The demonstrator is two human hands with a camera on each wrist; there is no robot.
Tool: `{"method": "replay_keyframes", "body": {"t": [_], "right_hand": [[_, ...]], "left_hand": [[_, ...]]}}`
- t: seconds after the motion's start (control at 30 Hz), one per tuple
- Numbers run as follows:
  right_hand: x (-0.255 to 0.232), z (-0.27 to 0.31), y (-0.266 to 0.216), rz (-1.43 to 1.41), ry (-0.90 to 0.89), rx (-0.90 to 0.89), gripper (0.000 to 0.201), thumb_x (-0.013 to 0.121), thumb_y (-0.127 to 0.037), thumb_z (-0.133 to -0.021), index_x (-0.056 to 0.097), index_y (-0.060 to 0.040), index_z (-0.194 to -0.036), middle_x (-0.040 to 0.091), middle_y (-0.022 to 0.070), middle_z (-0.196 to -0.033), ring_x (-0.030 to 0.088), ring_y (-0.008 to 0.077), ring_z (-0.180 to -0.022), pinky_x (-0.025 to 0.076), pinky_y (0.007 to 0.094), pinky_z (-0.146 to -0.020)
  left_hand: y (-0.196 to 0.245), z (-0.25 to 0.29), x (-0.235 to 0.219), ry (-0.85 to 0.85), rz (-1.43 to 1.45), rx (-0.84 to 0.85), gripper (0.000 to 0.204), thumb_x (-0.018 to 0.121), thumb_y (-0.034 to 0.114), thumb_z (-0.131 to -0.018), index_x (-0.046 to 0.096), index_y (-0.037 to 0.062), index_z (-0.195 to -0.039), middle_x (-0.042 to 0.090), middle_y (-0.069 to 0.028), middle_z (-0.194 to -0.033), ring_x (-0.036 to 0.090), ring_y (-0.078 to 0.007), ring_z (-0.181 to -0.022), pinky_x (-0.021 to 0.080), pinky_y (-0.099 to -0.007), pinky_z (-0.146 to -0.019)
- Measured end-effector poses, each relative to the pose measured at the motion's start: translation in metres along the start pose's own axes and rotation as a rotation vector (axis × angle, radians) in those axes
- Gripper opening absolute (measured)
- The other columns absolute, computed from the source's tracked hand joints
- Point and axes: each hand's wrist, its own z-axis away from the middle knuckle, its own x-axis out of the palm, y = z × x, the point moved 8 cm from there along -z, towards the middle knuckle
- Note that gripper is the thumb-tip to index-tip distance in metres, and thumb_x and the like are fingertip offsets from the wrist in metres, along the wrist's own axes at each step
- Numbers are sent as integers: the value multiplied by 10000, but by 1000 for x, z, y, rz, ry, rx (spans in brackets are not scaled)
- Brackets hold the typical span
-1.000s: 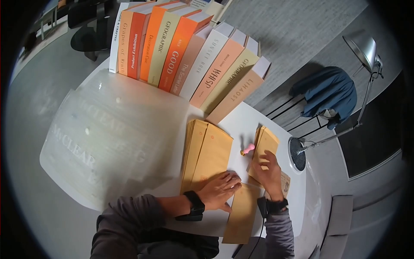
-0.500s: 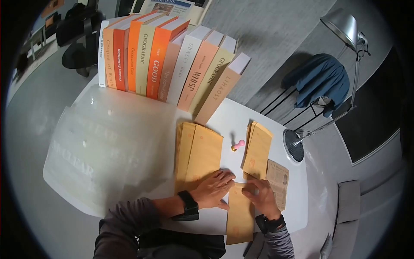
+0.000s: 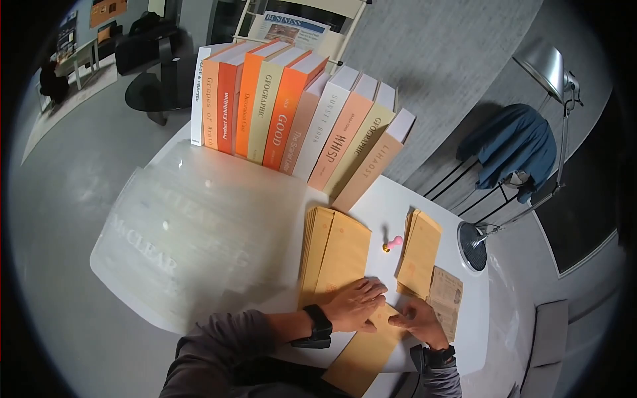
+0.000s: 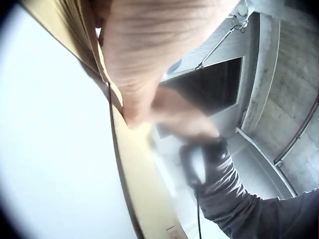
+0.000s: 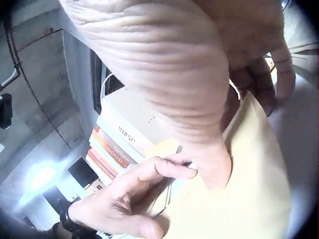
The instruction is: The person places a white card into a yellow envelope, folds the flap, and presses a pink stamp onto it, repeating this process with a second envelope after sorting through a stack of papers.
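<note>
A single brown envelope (image 3: 361,351) lies slanted at the near edge of the white table (image 3: 378,199). My left hand (image 3: 358,305) rests flat on its upper end, fingers straight, beside the left stack of brown envelopes (image 3: 332,255). My right hand (image 3: 415,320) presses its fingers on the same envelope (image 5: 239,189), close to the left hand (image 5: 129,199). The left wrist view shows the envelope's edge (image 4: 134,174) under the palm and the blurred right hand (image 4: 184,117). A smaller envelope stack (image 3: 419,252) lies just beyond the right hand.
A pink-handled stamp (image 3: 391,244) lies between the two stacks. A printed paper (image 3: 446,298) sits right of the right hand. Leaning books (image 3: 298,126) line the far edge. A frosted plastic sheet (image 3: 192,232) covers the left. A lamp base (image 3: 472,245) stands at the right edge.
My right hand left the right stack and came down onto the single envelope near the left hand. The envelope has slid and turned slightly. The left hand stayed put.
</note>
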Motion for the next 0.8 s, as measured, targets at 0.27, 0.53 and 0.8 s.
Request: {"method": "replay_keyframes", "body": {"t": [0.27,0.53,0.8], "right_hand": [[3,15,-4,-927,-92,41,192,782,-12,-817,595,-31,-858,693,65,-827,676,134,-792,524,225,-700],[-23,16,-23,-1085,-68,-41,189,758,61,-811,610,-20,-894,686,42,-838,666,110,-785,525,224,-705],[9,13,-70,-1257,-67,-39,278,668,-153,-952,644,12,-1174,703,37,-1034,645,80,-891,515,234,-795]], "left_hand": [[0,-6,-11,8,278,-88,497,719,384,-851,532,5,-1113,574,-128,-1158,576,-285,-1078,468,-406,-932],[7,-16,-48,30,868,-294,292,669,270,-954,654,-13,-1024,526,8,-664,467,-60,-633,382,-252,-552],[-47,-15,-78,357,901,-422,227,635,208,-978,691,-10,-946,649,27,-785,568,-35,-708,447,-213,-628]]}}
